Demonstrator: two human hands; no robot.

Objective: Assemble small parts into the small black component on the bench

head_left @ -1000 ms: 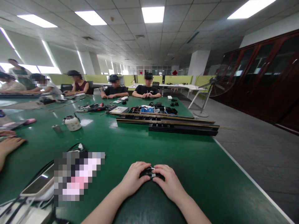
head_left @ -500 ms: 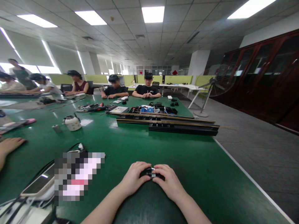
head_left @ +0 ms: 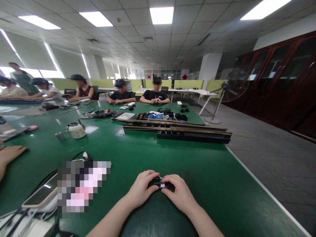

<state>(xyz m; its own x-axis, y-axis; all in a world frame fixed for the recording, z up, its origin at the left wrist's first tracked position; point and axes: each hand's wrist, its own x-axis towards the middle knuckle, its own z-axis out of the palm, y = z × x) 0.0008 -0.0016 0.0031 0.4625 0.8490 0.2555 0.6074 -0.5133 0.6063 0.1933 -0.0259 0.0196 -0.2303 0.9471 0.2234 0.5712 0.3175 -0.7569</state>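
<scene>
Close to the front of the green table (head_left: pixel 148 158), my left hand (head_left: pixel 143 187) and my right hand (head_left: pixel 179 191) grip a small black object (head_left: pixel 161 185) from its two sides. Its kind cannot be made out; a small white patch and a shiny metallic bit show between my fingertips. Thumbs and fingers of both hands are closed around its ends and cover most of it. The object lies at or just above the tabletop.
Long black rails (head_left: pixel 195 136) with thin brass-coloured rods lie across the table ahead. To the left are a phone (head_left: pixel 43 191) with cables, a white pot-like container (head_left: pixel 76 130) and another person's hand (head_left: pixel 12 153). Several people sit around the far side.
My right hand's fingers have shifted very slightly on the black object. My left hand stays almost still, and the object keeps its place.
</scene>
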